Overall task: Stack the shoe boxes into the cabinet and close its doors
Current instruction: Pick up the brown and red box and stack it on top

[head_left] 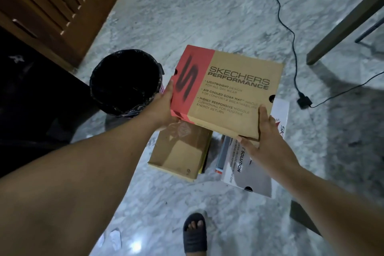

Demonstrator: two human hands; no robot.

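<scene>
Grey marbled floor point(207, 16) fills most of the view, with a slatted wooden cabinet door point(52, 2) at the upper left and a dark opening below it that may be the cabinet's inside, though it is too dark to tell. Both hands hold a Skechers shoe box point(226, 91), tan with a red band, lifted clear above two other boxes lying on the floor: a plain brown box point(180, 151) and, just beside it to the right, a white box point(249, 172). The left hand point(164, 106) grips the red end, thumb along the side and fingers hidden beneath; the right hand point(264, 137) clasps the near right corner, thumb up on the lid and fingers curled under the edge. The step in hand looks like carrying this first box to the cabinet. To do it well, I would keep the box level with both palms under its base, since the lid seems only to rest on and a tilt could let it slip. The swing leftward passes right over a black-lined bin point(126, 81) standing just beside the box, so the box should go high enough to clear its rim. A black cable point(286, 27) and its adapter point(304, 103) lie on the floor to the right, well apart from the path. A foot in a dark slide sandal point(194, 233) stands near the boxes; stepping round the pile rather than over it seems safer. Setting this box flat and square at the back would leave room for the next two on top.
</scene>
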